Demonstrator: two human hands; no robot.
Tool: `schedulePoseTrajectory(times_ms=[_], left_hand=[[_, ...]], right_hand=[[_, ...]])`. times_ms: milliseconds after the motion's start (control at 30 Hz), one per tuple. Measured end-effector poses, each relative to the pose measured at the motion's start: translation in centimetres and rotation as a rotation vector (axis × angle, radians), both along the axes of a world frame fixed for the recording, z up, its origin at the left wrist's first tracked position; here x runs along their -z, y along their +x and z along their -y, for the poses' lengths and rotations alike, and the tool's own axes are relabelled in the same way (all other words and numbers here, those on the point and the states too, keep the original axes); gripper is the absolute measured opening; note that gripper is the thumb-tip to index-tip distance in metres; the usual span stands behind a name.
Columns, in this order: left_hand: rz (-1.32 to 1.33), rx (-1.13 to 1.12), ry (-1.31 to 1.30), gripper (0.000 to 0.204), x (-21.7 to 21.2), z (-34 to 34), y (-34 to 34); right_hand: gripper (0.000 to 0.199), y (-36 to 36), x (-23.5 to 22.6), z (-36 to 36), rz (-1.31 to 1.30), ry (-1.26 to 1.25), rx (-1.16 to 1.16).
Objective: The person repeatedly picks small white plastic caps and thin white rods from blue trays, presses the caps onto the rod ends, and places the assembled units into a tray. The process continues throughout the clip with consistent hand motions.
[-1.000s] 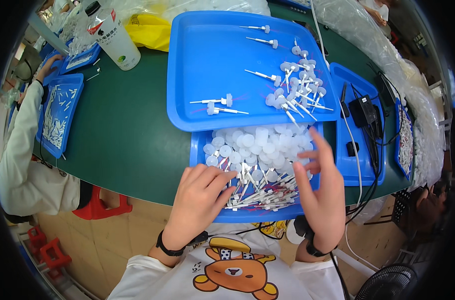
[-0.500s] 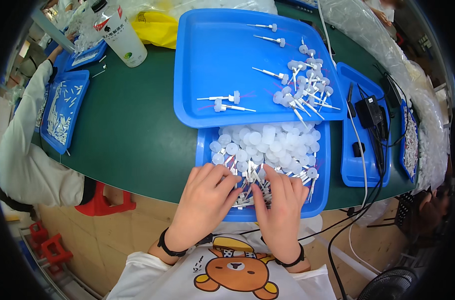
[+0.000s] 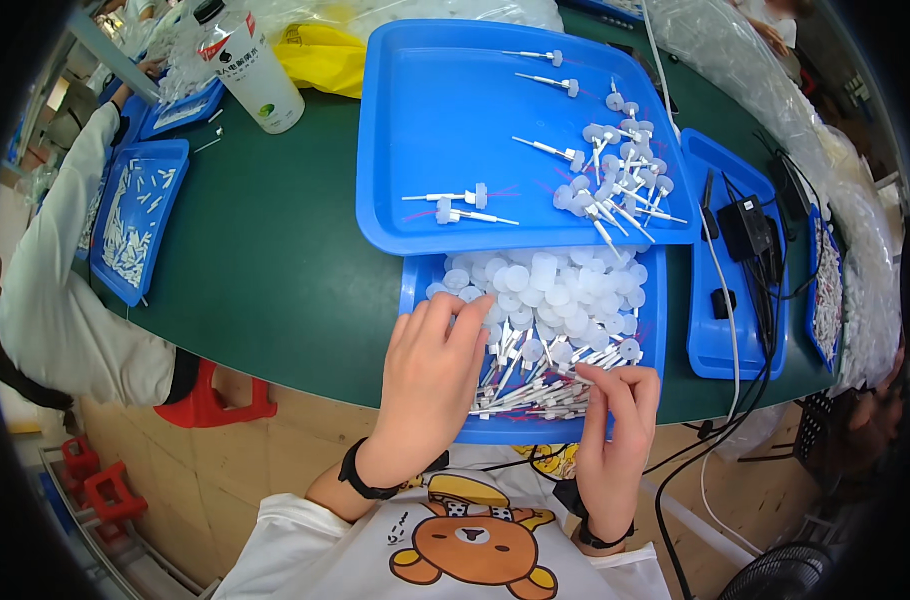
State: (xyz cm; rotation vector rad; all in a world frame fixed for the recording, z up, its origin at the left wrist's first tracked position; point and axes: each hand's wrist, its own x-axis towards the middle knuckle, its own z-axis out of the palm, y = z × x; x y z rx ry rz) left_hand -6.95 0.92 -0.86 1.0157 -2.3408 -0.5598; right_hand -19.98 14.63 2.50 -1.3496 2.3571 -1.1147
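Observation:
My left hand (image 3: 435, 365) reaches over the near blue tray (image 3: 530, 430), its bent fingertips at the translucent white discs (image 3: 560, 290). Whatever its fingers close on, if anything, is hidden. At the tray's right side, my right hand (image 3: 623, 415) has thumb and index finger drawn together by the thin white sticks with pinkish wires (image 3: 535, 395); I cannot make out what lies between them. Discs fill the far part of this tray, and sticks the near part. A larger blue tray (image 3: 425, 120) overlaps its far edge, carrying stick-and-disc pieces (image 3: 625, 170), most heaped at the right.
A bottle (image 3: 260, 85) and a yellow bag (image 3: 325, 60) stand behind on the green table (image 3: 265, 260). On the right, a blue tray (image 3: 710, 340) contains a black adapter (image 3: 745, 228) and cables. At left, a person's white sleeve (image 3: 60, 270) is beside a tray of white pieces (image 3: 125, 235).
My hands have moved apart: the left forward to the discs, the right rightward and slightly nearer me. More of the sticks between them shows.

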Motion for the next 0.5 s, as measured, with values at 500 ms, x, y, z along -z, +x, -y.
schedulePoseTrajectory(times_ms=[500], left_hand=[[-0.541, 0.221, 0.625, 0.031, -1.6, -0.3, 2.4]], right_hand=[[0.018, -0.4, -1.1, -0.7, 0.553, -0.262, -0.023]])
